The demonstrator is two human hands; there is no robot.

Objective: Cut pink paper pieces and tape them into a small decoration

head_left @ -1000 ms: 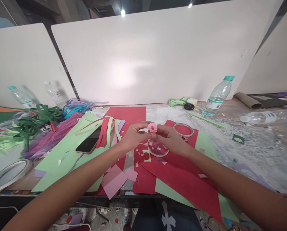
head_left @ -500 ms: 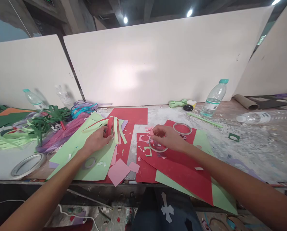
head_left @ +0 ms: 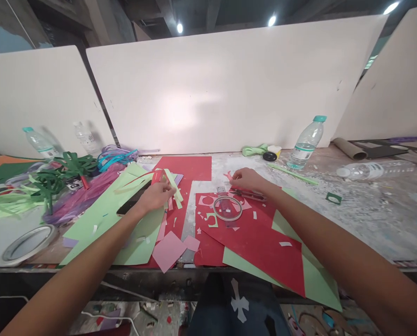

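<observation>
My left hand (head_left: 156, 195) is closed at a bunch of paper strips, with a pale green strip (head_left: 175, 189) beside its fingertips and a red strip (head_left: 157, 176) behind. A dark phone (head_left: 134, 201) lies partly under my left wrist on light green paper (head_left: 138, 249). My right hand (head_left: 249, 180) pinches a small pink paper scrap (head_left: 227, 176) above the table. Below it, a slim tool (head_left: 252, 193), its kind unclear, lies on red paper (head_left: 260, 242). A tape roll (head_left: 227, 208) and a cut green scrap (head_left: 212, 220) lie nearer to me.
Pink squares (head_left: 168, 251) lie near the front edge. A large tape roll (head_left: 29, 244) and dark green paper loops (head_left: 80, 164) are at left. An upright bottle (head_left: 306, 143), a lying bottle (head_left: 372, 171) and a cardboard tube (head_left: 350, 148) stand or lie at right. A white panel (head_left: 229, 93) closes the back.
My right hand has moved away from me with the pink scrap, uncovering the tape roll. My left hand has shifted right along the strips, and the phone now shows.
</observation>
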